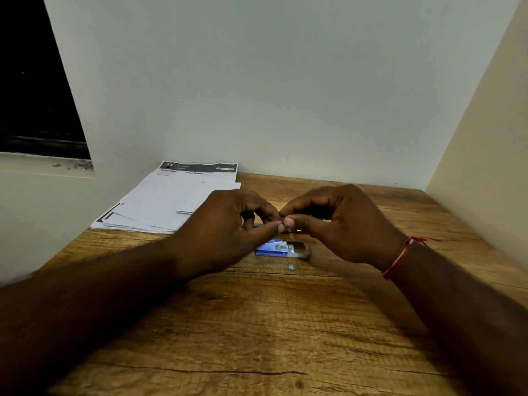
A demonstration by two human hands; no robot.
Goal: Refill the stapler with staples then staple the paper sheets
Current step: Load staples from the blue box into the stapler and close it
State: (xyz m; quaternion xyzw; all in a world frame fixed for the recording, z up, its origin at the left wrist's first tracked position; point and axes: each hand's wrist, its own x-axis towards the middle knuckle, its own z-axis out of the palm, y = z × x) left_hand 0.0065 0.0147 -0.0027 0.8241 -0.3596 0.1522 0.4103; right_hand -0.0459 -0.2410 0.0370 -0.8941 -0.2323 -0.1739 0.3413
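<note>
My left hand and my right hand meet fingertip to fingertip above the middle of the wooden table. Both pinch a thin grey metal strip, apparently staples, mostly hidden by the fingers. Just below the hands lies a small blue staple box with its inner tray slid out to the right. A loose stack of white paper sheets lies at the back left, and a short metal strip rests on it. No stapler can be made out.
A tiny pale blue scrap lies in front of the box. White walls close the table at the back and left, a beige panel on the right. A dark window is at the upper left.
</note>
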